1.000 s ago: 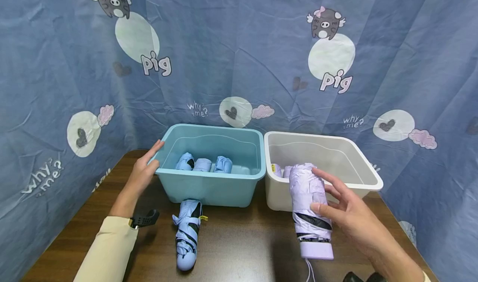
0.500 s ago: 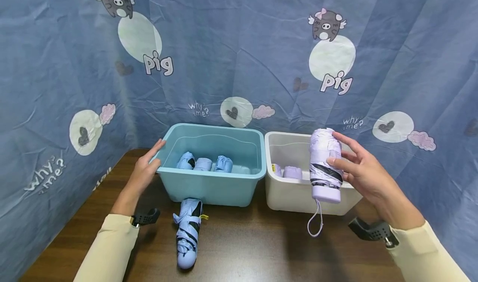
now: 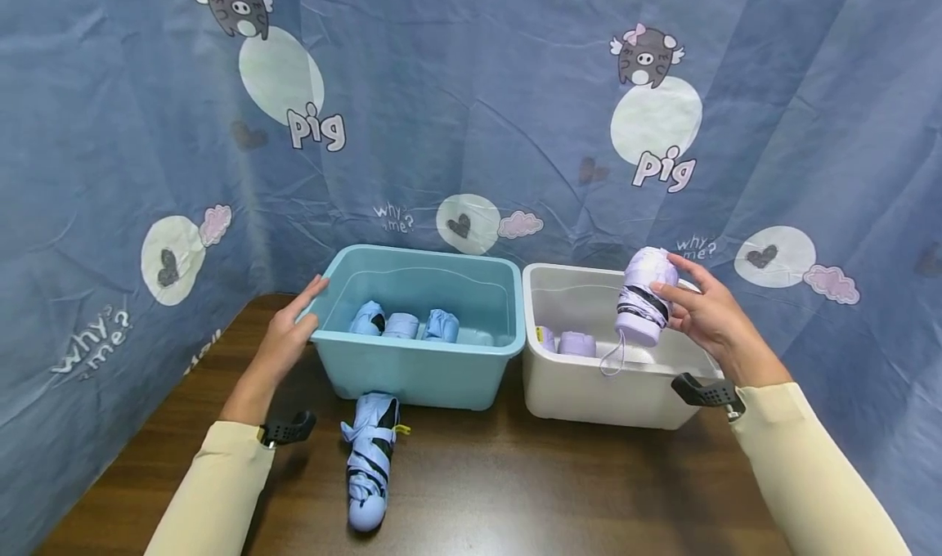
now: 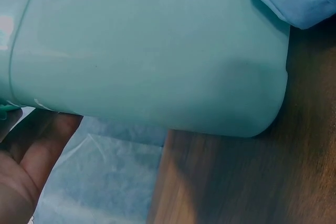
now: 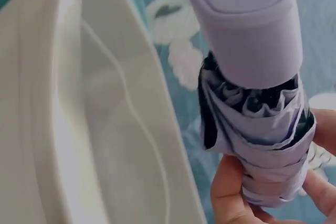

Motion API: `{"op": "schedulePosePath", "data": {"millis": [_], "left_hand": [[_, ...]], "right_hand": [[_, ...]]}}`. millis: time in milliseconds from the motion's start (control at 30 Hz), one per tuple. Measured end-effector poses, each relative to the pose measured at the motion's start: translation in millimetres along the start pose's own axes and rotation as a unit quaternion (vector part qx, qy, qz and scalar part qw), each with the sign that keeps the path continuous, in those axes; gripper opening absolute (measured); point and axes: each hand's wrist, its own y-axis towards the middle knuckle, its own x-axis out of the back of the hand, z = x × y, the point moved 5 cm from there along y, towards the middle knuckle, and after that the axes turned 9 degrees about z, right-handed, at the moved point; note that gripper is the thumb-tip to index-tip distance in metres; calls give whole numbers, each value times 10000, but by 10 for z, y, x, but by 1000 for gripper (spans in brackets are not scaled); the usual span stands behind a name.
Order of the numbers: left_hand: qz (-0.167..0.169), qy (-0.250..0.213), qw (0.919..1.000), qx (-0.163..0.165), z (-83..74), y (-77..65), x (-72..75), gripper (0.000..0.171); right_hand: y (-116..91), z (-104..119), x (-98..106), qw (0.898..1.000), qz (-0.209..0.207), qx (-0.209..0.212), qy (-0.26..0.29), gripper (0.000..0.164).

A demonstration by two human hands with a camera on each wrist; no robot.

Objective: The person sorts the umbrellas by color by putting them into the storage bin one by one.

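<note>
My right hand [image 3: 710, 319] holds a folded lilac umbrella [image 3: 642, 296] above the white bin [image 3: 611, 388], its flat handle end tilted toward me and a wrist loop dangling. In the right wrist view, thumb and fingers grip the wrapped canopy [image 5: 273, 156] beside the bin wall. My left hand [image 3: 283, 335] touches the left rim of the teal bin [image 3: 412, 372] with fingers fairly straight; the left wrist view shows only part of it, at the bin's side. Several folded blue umbrellas [image 3: 401, 325] lie inside the teal bin. Folded lilac umbrellas [image 3: 577, 344] lie inside the white one.
A folded blue umbrella [image 3: 370, 462] with a yellow tag lies on the brown wooden table [image 3: 515, 482] before the teal bin. The bins stand side by side against a blue patterned curtain [image 3: 471, 114].
My right hand has carried the lilac umbrella from in front of the white bin up, back and to the right, over the bin. My left hand stays on the teal bin.
</note>
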Motion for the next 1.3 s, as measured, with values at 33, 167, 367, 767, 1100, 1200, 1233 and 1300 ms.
{"op": "schedulePosePath", "data": {"millis": [33,167,367,767,1100,1200,1233,1300], "left_hand": [[-3,14,10000,3,54,16,-7,57],[-34,19,10000,-20,184,53,-14,58],[26,-30,10000,29,70,24,-19,59],[60,-121,9999,-20,43,16,-37,59],[48,-73,10000,-41,168,59,29,60],[64,-50,9999,-59,198,73,18,60],[74,-59,9999,-54,207,73,9,60],[93,-56,9999,-61,217,72,-11,60]], "right_hand": [[19,-25,45,10000,-53,-26,19,81],[106,-148,199,9993,-312,-177,-85,82],[200,-360,339,9968,-499,-279,-550,85],[250,-632,423,9731,-534,-629,-2151,80],[338,-669,394,9491,-509,-1177,-2876,80],[329,-677,390,9412,-470,-1312,-3078,80],[319,-683,391,9380,-455,-1352,-3159,80],[295,-694,392,9302,-460,-1453,-3338,81]]}}
